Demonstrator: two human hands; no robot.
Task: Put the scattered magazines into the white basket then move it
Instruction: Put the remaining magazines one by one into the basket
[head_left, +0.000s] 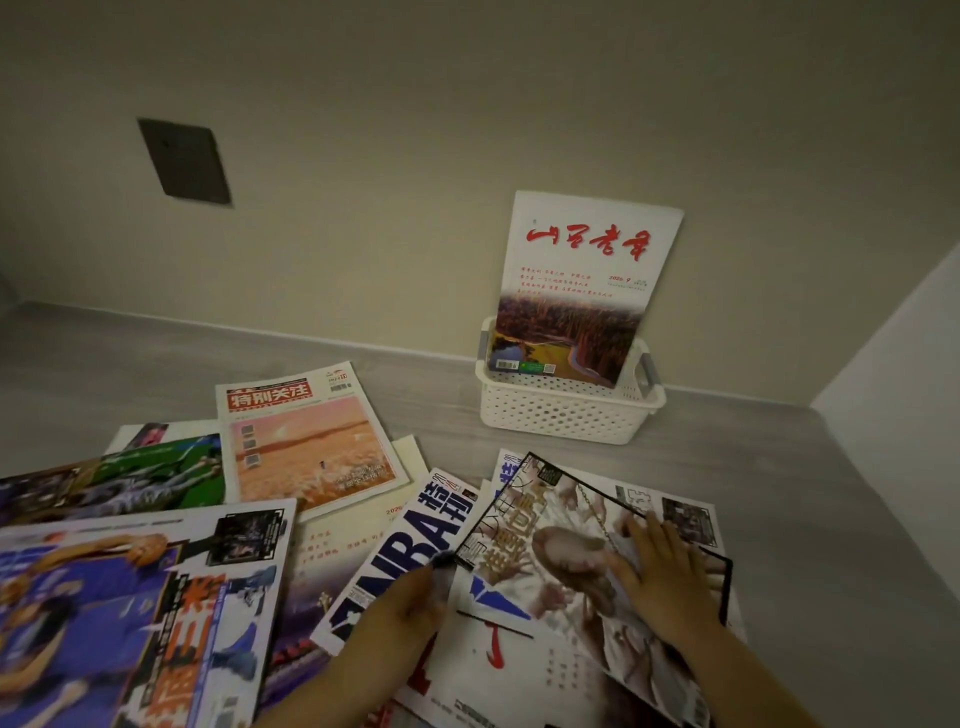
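Observation:
A white perforated basket (563, 415) with grey handles stands on the floor against the wall. One white magazine with red title characters (587, 280) stands upright in it, leaning on the wall. Several magazines lie scattered on the floor in front. My right hand (657, 571) lies flat, fingers spread, on a black-bordered magazine (571, 525) at the lower right. My left hand (410, 603) pinches that magazine's left edge, over an NBA magazine (415, 545). A sunset-cover magazine (306, 441) and a blue basketball magazine (130, 613) lie further left.
Grey wood-look floor (805, 519) meets a beige wall with a dark plate (184, 161) on it. A white panel (904, 395) closes off the right side, just right of the basket.

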